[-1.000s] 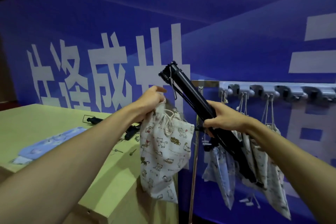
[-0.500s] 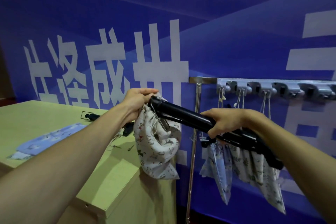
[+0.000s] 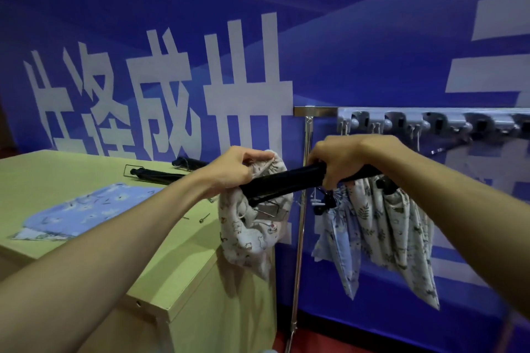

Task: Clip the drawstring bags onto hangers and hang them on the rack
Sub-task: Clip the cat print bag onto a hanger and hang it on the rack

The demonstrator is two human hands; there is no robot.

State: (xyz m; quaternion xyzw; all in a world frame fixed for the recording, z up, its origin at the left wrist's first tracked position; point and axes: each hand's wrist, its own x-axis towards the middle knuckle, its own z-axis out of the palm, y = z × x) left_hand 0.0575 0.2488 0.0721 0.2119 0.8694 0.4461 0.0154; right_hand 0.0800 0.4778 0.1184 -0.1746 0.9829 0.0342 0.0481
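— Which step is this, from the head camera?

— Clipping, I'd say. The left hand (image 3: 232,166) pinches the gathered mouth of the cat-print drawstring bag (image 3: 252,226), held in the air beside the surface (image 3: 71,169). The right hand (image 3: 341,160) is wrapped tight around the black hanger (image 3: 286,180), whose end pokes into the bag's mouth.

— And next?

— Probably getting a clip to bite the hem (fabric is bunched), then lifting it to the rack (image 3: 430,116), where other bags (image 3: 381,232) hang.
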